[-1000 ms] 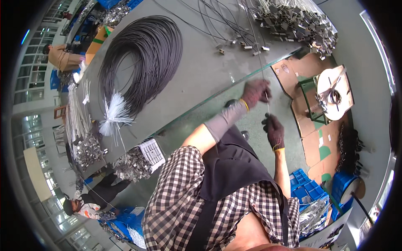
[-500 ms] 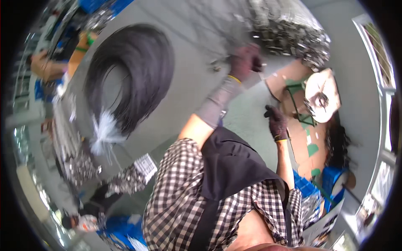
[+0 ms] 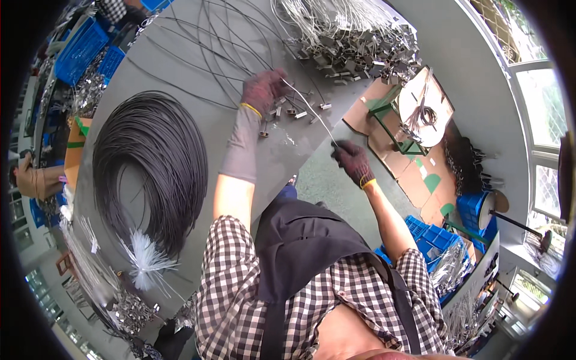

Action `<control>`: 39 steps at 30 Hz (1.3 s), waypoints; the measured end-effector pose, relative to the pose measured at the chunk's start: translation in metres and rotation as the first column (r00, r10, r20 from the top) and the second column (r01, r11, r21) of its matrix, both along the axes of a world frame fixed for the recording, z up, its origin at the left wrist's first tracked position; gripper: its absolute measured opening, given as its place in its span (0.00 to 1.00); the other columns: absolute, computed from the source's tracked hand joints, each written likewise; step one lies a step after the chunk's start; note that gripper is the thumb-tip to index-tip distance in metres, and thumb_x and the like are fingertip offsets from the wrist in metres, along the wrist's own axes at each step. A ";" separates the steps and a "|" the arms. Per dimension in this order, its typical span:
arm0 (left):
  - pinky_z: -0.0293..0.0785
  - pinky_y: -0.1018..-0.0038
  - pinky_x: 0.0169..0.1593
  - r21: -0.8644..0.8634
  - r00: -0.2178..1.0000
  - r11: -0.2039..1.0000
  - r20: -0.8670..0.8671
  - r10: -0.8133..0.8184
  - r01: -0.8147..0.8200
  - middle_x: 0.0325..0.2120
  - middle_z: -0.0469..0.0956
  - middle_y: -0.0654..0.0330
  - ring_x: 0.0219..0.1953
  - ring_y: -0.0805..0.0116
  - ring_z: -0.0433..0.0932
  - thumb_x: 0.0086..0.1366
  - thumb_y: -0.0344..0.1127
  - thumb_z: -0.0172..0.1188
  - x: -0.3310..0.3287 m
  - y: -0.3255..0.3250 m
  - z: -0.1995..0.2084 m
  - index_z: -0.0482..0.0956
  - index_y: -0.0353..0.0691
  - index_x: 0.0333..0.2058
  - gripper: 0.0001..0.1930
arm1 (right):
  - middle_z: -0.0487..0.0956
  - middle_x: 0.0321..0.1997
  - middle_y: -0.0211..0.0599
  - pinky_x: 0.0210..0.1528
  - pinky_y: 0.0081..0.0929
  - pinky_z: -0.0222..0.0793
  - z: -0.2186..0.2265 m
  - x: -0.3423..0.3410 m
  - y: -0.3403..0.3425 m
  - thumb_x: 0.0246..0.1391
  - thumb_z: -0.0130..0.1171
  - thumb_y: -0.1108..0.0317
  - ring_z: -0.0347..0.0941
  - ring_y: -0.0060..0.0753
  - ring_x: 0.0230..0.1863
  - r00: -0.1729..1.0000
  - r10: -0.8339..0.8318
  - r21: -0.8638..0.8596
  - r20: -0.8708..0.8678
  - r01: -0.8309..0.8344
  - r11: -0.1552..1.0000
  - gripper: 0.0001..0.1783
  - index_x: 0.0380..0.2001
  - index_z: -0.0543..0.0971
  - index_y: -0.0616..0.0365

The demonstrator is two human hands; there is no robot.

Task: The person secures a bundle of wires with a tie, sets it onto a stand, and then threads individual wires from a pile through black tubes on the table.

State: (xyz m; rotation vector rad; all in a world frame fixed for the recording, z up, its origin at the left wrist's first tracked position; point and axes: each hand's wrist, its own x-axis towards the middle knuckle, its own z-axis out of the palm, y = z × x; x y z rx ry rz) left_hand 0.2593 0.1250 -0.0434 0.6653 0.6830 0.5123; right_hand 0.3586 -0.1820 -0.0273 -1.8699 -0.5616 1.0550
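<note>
A thin white wire [image 3: 311, 111] stretches between my two gloved hands. Its upper part meets the fingers of my left hand [image 3: 263, 93], which is closed on it over the grey table. Below the table's edge, my right hand [image 3: 354, 163] pinches the lower end. Loose dark cables [image 3: 210, 42] fan out across the tabletop behind my left hand; whether it grips any of them I cannot tell. Several small metal end pieces [image 3: 294, 111] lie beside that hand. A big coil of black cable [image 3: 159, 162] rests on the table to the left.
White wires with metal ends [image 3: 360, 54] are heaped at the table's far right. Beyond the edge stands a green-framed stand with a round pale top [image 3: 426, 108], on cardboard [image 3: 414, 180]. A blue crate [image 3: 429, 240] sits at my right. White strands [image 3: 147, 258] lie beside the coil.
My view has shifted. My left hand has drawn back from beside the metal-ended heap, and the white wire now shows taut between my hands. My right hand has closed on its end.
</note>
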 end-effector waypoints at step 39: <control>0.78 0.65 0.36 -0.008 0.897 0.918 -0.219 0.384 -0.395 0.33 0.79 0.60 0.31 0.68 0.79 0.62 0.29 0.60 -0.296 -0.054 -0.019 0.77 0.37 0.42 0.09 | 0.81 0.38 0.46 0.44 0.40 0.70 0.049 0.082 0.117 0.55 0.57 0.49 0.77 0.48 0.38 0.393 -0.084 0.104 0.916 -0.030 0.994 0.23 0.45 0.78 0.56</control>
